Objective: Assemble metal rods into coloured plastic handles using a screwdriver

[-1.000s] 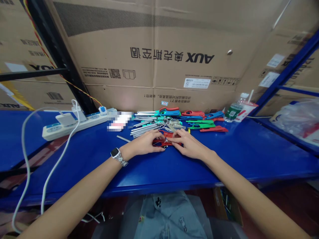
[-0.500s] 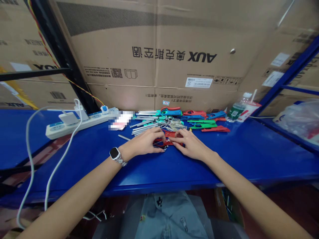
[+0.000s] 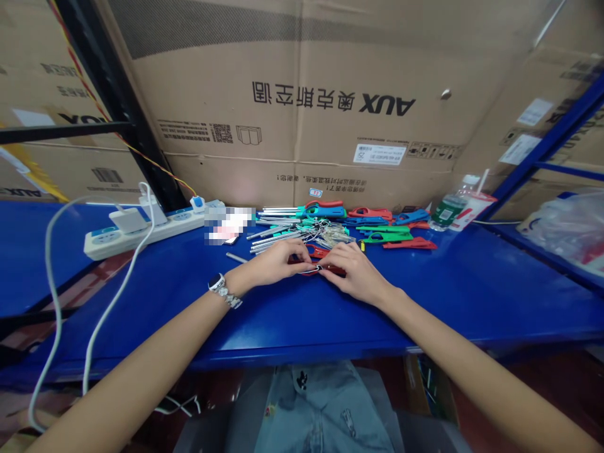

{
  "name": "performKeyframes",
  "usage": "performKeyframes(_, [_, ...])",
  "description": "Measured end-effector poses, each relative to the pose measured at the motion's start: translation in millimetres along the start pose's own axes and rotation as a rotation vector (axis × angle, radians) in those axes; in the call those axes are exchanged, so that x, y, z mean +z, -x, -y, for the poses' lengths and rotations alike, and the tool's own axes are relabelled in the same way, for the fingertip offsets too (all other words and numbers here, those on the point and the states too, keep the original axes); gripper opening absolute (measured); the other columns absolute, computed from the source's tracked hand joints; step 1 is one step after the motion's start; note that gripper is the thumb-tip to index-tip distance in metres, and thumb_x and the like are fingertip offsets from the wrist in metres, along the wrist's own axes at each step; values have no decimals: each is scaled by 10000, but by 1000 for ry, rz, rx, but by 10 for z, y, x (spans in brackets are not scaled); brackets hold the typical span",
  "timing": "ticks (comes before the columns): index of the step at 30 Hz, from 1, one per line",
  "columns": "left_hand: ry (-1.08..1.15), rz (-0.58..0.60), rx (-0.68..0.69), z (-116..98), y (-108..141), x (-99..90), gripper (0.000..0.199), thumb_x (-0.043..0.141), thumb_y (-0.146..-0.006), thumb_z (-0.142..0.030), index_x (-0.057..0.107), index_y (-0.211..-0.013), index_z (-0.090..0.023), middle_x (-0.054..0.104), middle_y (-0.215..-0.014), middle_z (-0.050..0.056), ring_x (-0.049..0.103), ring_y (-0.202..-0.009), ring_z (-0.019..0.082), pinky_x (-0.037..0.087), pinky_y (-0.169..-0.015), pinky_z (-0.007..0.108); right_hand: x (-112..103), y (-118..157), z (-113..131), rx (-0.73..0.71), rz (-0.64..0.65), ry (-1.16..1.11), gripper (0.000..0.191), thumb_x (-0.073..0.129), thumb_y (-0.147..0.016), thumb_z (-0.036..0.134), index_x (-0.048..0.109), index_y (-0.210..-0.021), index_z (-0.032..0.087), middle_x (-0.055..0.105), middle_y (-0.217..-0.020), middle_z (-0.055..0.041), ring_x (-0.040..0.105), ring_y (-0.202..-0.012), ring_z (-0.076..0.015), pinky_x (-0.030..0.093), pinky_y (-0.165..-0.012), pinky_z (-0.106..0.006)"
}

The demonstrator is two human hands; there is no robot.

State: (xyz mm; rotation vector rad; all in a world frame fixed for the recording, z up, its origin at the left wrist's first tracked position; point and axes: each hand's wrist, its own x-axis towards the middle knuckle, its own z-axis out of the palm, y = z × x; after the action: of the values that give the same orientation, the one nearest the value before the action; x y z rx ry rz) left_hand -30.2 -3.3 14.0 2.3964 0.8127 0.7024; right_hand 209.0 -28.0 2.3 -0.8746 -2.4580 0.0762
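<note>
My left hand (image 3: 282, 259) has its thumb and finger pinched together on a thin pale wire (image 3: 319, 268). The wire's curled end lies by the fingertips of my right hand (image 3: 353, 272). Between both hands rests a red lighter casing (image 3: 309, 272), half covered by fingers; my right thumb and forefinger close around its right part. Just behind it is another red casing (image 3: 317, 251). A metal lighter tube (image 3: 236, 257) pokes out left of my left hand. Farther back lies a pile of metal tubes (image 3: 271, 239) with tangled wires (image 3: 330, 234).
Blue, red and green casings (image 3: 387, 235) lie at the back right, near a bottle (image 3: 444, 211) and a paper cup (image 3: 467, 211). On the left, a power strip (image 3: 106, 242) carries plugs and a white cable (image 3: 111, 314). A large cardboard box (image 3: 283, 138) stands behind the blue table (image 3: 377, 333).
My hands have come closer together over the red casing. The left fingers have closed to a pinch, the casing looks tipped more on edge, and the wire end now sits by the right fingertips.
</note>
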Motion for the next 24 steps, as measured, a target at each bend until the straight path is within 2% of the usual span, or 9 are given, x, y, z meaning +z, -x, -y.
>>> performKeyframes(3, [-19, -43, 2, -52, 14, -29, 306, 540, -1015, -430, 715, -946, -188, 693, -930, 56, 634, -853, 180, 505, -801, 338, 3, 4, -29, 18, 17, -58, 147, 596, -1010, 277, 718, -1064, 216, 745, -992, -61, 607, -993, -234, 412, -892, -414])
performKeyframes(6, [-45, -53, 11, -100, 26, -40, 325, 712, -905, -475, 708, -1082, -202, 722, -1012, 56, 653, -926, 199, 517, -845, 345, 10, 2, -51, 56, 60, -127, 177, 563, -1026, 282, 713, -1081, 206, 725, -1009, -70, 595, -1015, -233, 417, -920, -426])
performKeyframes(8, [-88, -27, 11, -113, 20, -30, 361, 791, -839, -435, 706, -1106, -207, 730, -1007, 50, 660, -923, 202, 519, -847, 345, 23, -3, -64, 85, 69, -154, 190, 546, -1033, 293, 711, -1064, 204, 707, -1001, -72, 590, -1008, -229, 419, -925, -430])
performKeyframes(12, [-109, -15, 0, -102, -15, 4, 140, 659, -924, -280, 733, -1001, -189, 744, -894, 47, 667, -812, 174, 509, -765, 313, 49, -9, -79, 117, 56, -125, 214, 523, -1041, 303, 714, -1042, 208, 665, -966, -71, 572, -999, -231, 421, -910, -430])
performKeyframes(18, [-9, -37, -127, -49, -51, 38, 228, 587, -935, -327, 748, -935, -165, 766, -860, 65, 672, -749, 176, 503, -695, 302, 21, -3, -57, 118, 3, -38, 196, 629, -976, 312, 678, -1144, 222, 688, -1023, -75, 584, -1005, -250, 400, -911, -430])
performKeyframes(21, [46, -25, -177, -27, -60, 60, 247, 577, -929, -335, 752, -945, -161, 773, -855, 68, 674, -721, 172, 502, -666, 298, 5, -1, -55, 77, -4, 29, 146, 646, -959, 283, 691, -1083, 223, 722, -1033, -75, 608, -1013, -258, 384, -909, -425])
performKeyframes(24, [62, -29, -165, -12, -66, 82, 242, 578, -922, -331, 755, -945, -167, 776, -846, 58, 674, -713, 164, 499, -651, 288, 1, -2, -68, 32, -1, 83, 132, 595, -992, 252, 716, -1038, 224, 745, -1007, -73, 621, -995, -254, 373, -895, -423])
